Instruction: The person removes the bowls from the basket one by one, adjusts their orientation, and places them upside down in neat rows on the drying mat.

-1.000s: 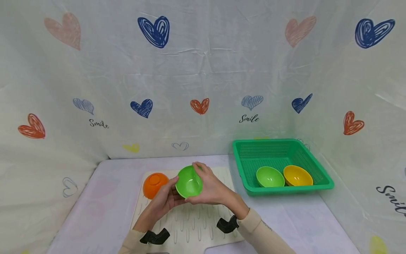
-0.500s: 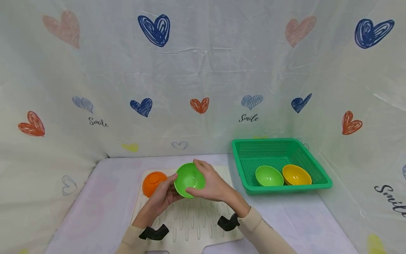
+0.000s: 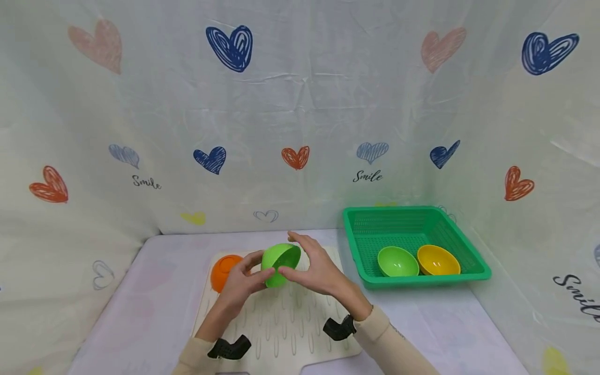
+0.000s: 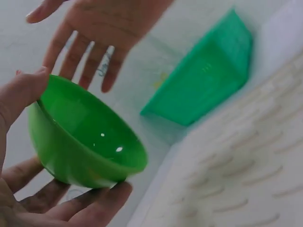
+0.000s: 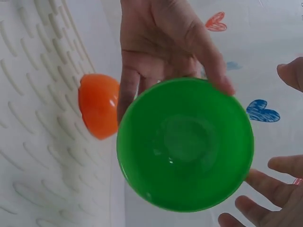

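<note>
A green bowl is held tilted above the cream ridged board, its opening turned toward the right hand. My left hand grips it, thumb at the rim and fingers spread under the outside, as the left wrist view shows. My right hand is beside the bowl's right side with fingers spread and relaxed. In the right wrist view one right fingertip overlaps the rim, and the bowl's inside looks smooth and bare. An orange bowl sits upside down on the board, partly behind the left hand.
The cream board with raised ridges lies on a white-covered table. At the back right stands a green basket holding another green bowl and a yellow bowl. A heart-printed sheet hangs behind.
The green bowl, earlier facing the head camera between both hands, has turned to the right in the left hand. The right hand has loosened from its rim and spread its fingers.
</note>
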`<state>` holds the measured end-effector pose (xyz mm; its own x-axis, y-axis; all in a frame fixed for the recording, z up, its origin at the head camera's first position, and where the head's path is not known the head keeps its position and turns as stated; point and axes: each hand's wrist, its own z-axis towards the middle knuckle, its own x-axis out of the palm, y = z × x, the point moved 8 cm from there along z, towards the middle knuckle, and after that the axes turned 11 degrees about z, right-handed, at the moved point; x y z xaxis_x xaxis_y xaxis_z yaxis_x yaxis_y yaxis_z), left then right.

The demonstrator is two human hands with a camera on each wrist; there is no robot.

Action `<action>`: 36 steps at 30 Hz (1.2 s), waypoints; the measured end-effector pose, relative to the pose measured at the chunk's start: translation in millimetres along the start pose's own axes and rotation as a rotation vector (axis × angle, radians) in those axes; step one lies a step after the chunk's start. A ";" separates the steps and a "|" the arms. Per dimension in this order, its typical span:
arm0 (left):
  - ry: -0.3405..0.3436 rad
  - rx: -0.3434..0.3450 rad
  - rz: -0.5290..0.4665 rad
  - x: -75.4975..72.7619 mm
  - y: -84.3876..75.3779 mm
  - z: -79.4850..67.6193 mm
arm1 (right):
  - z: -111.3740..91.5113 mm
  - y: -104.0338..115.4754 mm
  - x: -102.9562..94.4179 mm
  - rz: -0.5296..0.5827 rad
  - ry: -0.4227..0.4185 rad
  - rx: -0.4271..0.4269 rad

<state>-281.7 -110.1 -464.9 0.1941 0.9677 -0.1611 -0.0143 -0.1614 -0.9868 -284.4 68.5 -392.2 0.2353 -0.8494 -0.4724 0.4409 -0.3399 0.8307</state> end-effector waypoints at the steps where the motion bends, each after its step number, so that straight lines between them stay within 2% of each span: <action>1: -0.041 0.020 0.066 -2.1 -2.1 -0.2 | 0.1 -0.3 -1.1 -0.004 -0.013 0.003; 5: -0.138 0.145 0.275 -4.6 -14.4 -1.1 | 0.0 -2.5 -5.5 -0.005 -0.064 0.026; 9: -0.183 0.328 0.473 -1.3 -31.5 -5.4 | -1.5 -7.5 -7.0 0.007 -0.082 0.071; 13: -0.227 0.509 0.653 4.2 -47.2 -12.4 | -1.6 -12.6 -6.3 0.007 -0.066 0.097; 16: -0.247 0.589 0.754 7.9 -53.2 -16.8 | -1.3 -15.9 -4.0 -0.002 -0.027 0.100; 19: -0.241 0.632 0.836 12.1 -55.0 -19.8 | -2.0 -19.2 -0.8 -0.019 0.013 0.089; 23: -0.210 0.677 0.892 17.8 -54.6 -22.6 | -4.3 -24.4 4.4 -0.044 0.057 0.054; 29: -0.204 0.747 0.952 22.9 -55.5 -24.8 | -4.6 -25.6 11.9 -0.075 0.113 -0.052; 32: -0.211 0.747 0.936 22.2 -55.0 -23.0 | -3.8 -23.9 12.0 -0.102 0.102 -0.103; 36: -0.249 0.693 0.863 16.1 -49.0 -20.0 | -4.7 -24.0 12.0 -0.114 0.074 -0.141</action>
<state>-258.3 -90.4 -418.7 -0.3428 0.6093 -0.7150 -0.6040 -0.7259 -0.3290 -288.1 68.4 -419.2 0.2376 -0.7746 -0.5862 0.5840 -0.3683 0.7234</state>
